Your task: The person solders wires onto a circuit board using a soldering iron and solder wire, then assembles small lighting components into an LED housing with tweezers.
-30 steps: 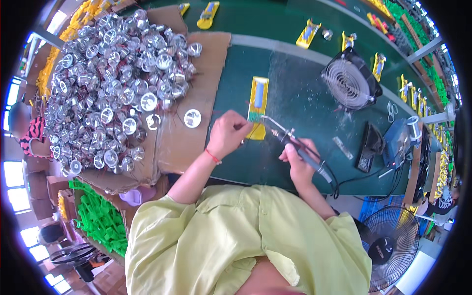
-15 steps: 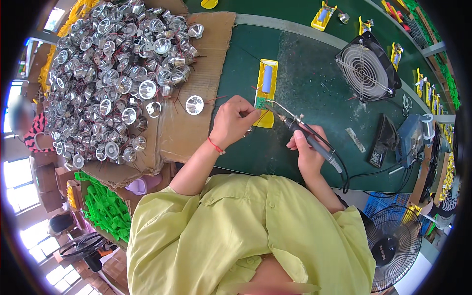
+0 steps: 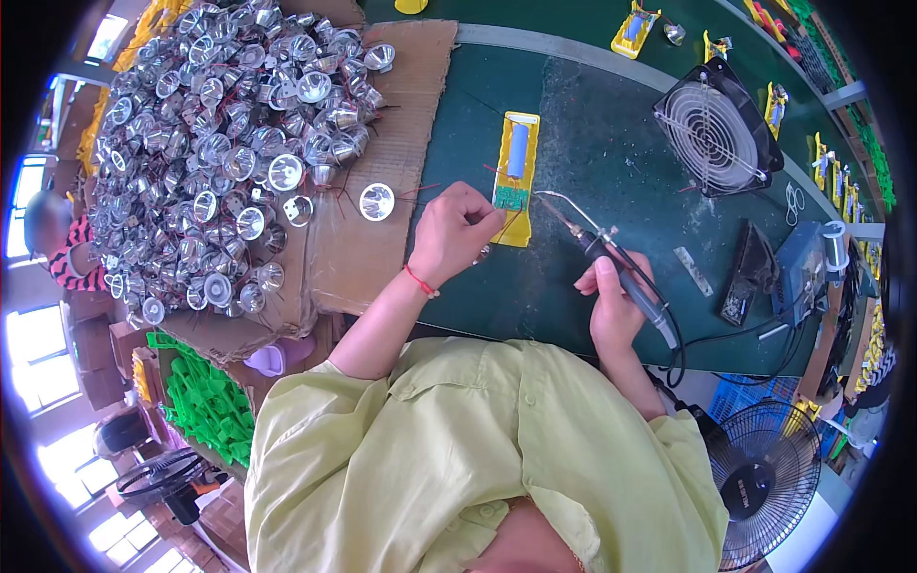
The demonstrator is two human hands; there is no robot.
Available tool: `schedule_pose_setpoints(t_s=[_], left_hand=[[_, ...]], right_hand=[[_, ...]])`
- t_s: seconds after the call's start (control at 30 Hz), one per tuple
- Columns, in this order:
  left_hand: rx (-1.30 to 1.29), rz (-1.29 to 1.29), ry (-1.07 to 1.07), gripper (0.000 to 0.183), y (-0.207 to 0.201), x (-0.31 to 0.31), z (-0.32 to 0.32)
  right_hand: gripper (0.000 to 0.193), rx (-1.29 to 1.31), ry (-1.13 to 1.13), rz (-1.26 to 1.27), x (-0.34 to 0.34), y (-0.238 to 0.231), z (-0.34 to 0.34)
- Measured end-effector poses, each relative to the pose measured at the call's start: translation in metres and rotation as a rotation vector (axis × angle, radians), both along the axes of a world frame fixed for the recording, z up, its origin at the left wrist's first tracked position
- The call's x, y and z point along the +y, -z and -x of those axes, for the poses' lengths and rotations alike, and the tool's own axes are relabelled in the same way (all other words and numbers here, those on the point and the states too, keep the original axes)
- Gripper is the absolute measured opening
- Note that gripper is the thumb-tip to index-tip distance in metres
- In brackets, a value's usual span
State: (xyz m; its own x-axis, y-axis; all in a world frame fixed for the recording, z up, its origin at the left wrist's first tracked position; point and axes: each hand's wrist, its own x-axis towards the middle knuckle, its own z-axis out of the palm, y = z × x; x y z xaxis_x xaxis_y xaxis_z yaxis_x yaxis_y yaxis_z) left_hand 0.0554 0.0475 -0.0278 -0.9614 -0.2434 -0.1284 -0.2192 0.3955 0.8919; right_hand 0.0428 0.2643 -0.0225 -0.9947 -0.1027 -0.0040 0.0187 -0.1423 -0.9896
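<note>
My left hand (image 3: 447,234) is closed in a pinch at a thin dark wire beside the green circuit board (image 3: 510,198); a bit of silvery metal shows under its palm. The board sits in a yellow plastic housing (image 3: 517,232), below a blue cylindrical battery cell (image 3: 518,151). Red wire ends stick out left of the board. In my right hand (image 3: 616,304) is a soldering iron (image 3: 626,282) with a curved metal tube along its front. Its tip is just right of the board, a small gap away.
A large heap of silvery lamp reflectors (image 3: 229,143) covers the cardboard (image 3: 382,124) on the left, one reflector (image 3: 376,201) lying apart. A framed cooling fan (image 3: 712,129), a metal strip (image 3: 693,271), a black tray (image 3: 745,277) and a blue soldering station (image 3: 800,263) stand to the right.
The soldering iron has moved back to the right with my right hand, off the circuit board, which now shows more plainly. My left hand has stayed nearly still.
</note>
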Motion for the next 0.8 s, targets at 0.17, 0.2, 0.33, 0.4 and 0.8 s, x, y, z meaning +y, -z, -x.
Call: schedule_pose_setpoints(t_s=[0.17, 0.2, 0.33, 0.4, 0.8], left_hand=[[-0.028, 0.082, 0.013, 0.017, -0.013, 0.004, 0.002], [-0.037, 0.128, 0.041, 0.014, -0.016, 0.003, 0.002], [-0.003, -0.031, -0.110, 0.029, -0.022, -0.018, 0.013], [0.078, 0.447, 0.134, 0.040, -0.037, -0.028, 0.035], [0.021, 0.871, 0.556, 0.042, -0.041, 0.004, 0.020]], right_hand=[[0.020, 0.002, 0.036, -0.004, 0.015, 0.005, -0.002], [0.020, 0.011, 0.050, -0.022, 0.018, 0.005, -0.002], [0.019, 0.037, 0.099, -0.018, 0.039, 0.007, -0.002], [0.019, 0.019, 0.123, -0.041, 0.045, 0.006, -0.002], [0.018, 0.109, 0.312, -0.036, 0.077, -0.004, -0.003]])
